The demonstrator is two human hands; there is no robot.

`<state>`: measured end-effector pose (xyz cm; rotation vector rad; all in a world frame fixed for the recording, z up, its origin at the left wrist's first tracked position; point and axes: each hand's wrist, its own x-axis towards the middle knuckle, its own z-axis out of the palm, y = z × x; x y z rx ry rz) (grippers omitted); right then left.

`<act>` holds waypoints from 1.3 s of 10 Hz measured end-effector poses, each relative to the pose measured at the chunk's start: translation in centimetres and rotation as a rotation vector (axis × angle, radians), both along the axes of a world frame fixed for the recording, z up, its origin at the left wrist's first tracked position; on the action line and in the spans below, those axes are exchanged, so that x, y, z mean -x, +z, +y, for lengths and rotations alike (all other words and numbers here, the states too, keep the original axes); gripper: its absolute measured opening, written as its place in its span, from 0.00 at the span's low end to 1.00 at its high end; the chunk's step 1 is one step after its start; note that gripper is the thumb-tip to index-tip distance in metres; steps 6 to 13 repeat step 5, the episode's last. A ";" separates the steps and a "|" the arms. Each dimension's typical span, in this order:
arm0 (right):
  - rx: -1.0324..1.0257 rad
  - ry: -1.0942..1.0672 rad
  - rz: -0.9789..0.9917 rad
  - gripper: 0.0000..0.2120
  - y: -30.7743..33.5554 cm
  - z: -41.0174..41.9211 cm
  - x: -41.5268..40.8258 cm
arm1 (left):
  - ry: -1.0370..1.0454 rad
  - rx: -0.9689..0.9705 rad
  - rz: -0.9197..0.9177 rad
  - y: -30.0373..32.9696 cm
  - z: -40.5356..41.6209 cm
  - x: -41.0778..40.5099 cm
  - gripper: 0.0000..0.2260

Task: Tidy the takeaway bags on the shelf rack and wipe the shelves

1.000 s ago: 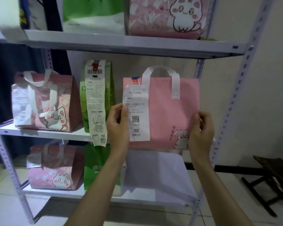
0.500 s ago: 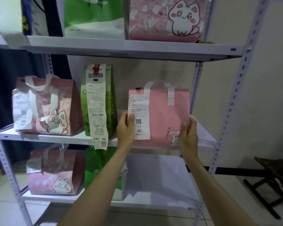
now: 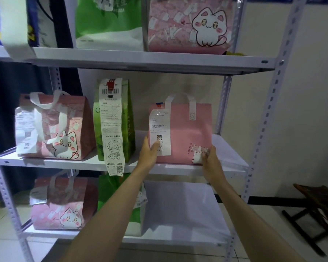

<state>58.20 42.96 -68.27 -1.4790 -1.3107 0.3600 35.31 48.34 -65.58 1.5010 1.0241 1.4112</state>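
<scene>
A flat pink takeaway bag [image 3: 189, 133] with white handles and a receipt on its front stands upright on the right half of the middle shelf [image 3: 233, 152]. My left hand [image 3: 150, 152] grips its lower left edge, thumb over the receipt. My right hand [image 3: 209, 159] holds its lower right corner by the small cat print. To the left on the same shelf stand a green bag [image 3: 119, 118] with a long receipt hanging past the shelf edge and a pink cat bag [image 3: 64, 127].
The white metal rack has a top shelf [image 3: 140, 59] carrying a green bag [image 3: 108, 21] and a pink cat bag [image 3: 189, 23]. The bottom shelf [image 3: 178, 239] holds a pink cat bag [image 3: 62, 205] and a green bag [image 3: 110, 188]. A dark wooden stool [image 3: 318, 205] stands on the right floor.
Both hands carried the flat pink bag away from me and down onto the middle shelf. It now stands deeper on the shelf, right of the green bag.
</scene>
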 end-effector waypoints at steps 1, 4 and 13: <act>0.030 -0.018 -0.005 0.17 0.0 0.3 -0.2 | 0.008 0.007 -0.002 -0.3 -0.1 -0.1 0.21; -0.058 -0.107 0.061 0.26 -0.3 -1.3 0.1 | 0.123 -0.033 0.013 -1.3 -2.0 0.6 0.22; -0.230 -0.179 0.003 0.20 -1.6 -4.0 1.2 | 0.284 -0.129 0.047 -3.0 -4.5 1.6 0.15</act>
